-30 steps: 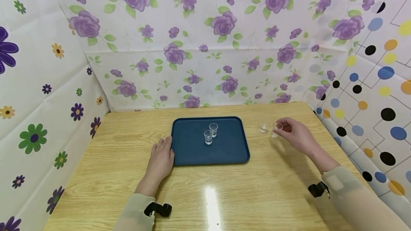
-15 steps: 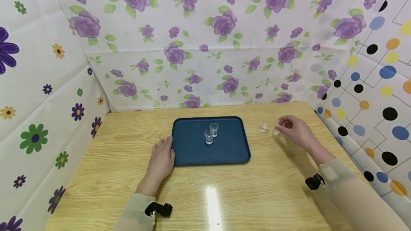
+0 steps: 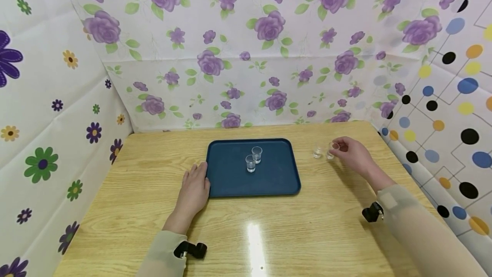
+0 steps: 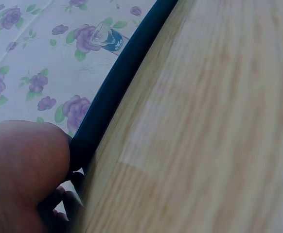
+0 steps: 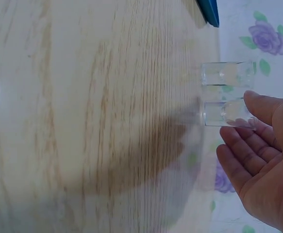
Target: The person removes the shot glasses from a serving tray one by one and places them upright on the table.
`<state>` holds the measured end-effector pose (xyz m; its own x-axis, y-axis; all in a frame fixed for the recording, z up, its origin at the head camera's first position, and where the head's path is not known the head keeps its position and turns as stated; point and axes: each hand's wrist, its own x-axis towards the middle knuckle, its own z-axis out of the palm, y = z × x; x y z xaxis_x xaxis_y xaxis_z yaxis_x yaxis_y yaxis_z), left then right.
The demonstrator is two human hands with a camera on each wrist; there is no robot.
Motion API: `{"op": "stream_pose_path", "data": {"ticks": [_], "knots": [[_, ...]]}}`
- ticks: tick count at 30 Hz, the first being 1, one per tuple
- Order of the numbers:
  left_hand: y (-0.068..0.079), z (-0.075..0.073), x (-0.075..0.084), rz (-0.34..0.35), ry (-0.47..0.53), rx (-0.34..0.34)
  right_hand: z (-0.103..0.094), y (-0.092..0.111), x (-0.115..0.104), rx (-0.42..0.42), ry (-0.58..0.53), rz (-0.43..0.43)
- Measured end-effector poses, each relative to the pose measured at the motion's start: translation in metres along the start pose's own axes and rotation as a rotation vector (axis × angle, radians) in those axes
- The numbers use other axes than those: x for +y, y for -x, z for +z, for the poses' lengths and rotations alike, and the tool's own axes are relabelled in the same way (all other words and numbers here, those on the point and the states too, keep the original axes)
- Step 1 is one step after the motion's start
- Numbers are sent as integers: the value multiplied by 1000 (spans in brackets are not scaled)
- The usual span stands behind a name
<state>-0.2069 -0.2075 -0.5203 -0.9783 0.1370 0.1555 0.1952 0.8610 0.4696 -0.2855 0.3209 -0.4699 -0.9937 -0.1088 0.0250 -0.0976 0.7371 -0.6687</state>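
My right hand [image 3: 353, 154] pinches a small clear shot glass [image 5: 224, 114] near its rim between thumb and fingers. The glass is upright, its base close over the table, beside a second matching shot glass [image 5: 224, 74] standing to its left. My left hand [image 3: 194, 189] rests at the left edge of a dark blue rectangular tray [image 3: 230, 183], fingers relaxed along the side and thumb touching the rim. On that tray stand two more shot glasses, the nearer one [image 3: 250, 163] slightly left of the farther one [image 3: 256, 154].
The wooden table [image 3: 307, 234] meets a purple-flowered cloth [image 3: 230, 33] at the back. A flower-print cloth [image 3: 50, 110] hangs at the left and a dotted one [image 3: 461, 140] at the right. Light glares off the table's near middle.
My right hand has shifted slightly back, bringing its shot glass level with the second glass. My left hand, the tray and the glasses on it stay in place.
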Motion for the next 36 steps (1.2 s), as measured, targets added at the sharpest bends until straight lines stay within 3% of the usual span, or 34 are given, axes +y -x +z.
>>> {"op": "stream_pose_path", "data": {"ticks": [27,36], "knots": [[-1,2,-1,13,-2,18,3,-5,-1,-30,-34,-3],[0,0,0,4,-2,13,-2,-3,-15,-11,11,-48]]}}
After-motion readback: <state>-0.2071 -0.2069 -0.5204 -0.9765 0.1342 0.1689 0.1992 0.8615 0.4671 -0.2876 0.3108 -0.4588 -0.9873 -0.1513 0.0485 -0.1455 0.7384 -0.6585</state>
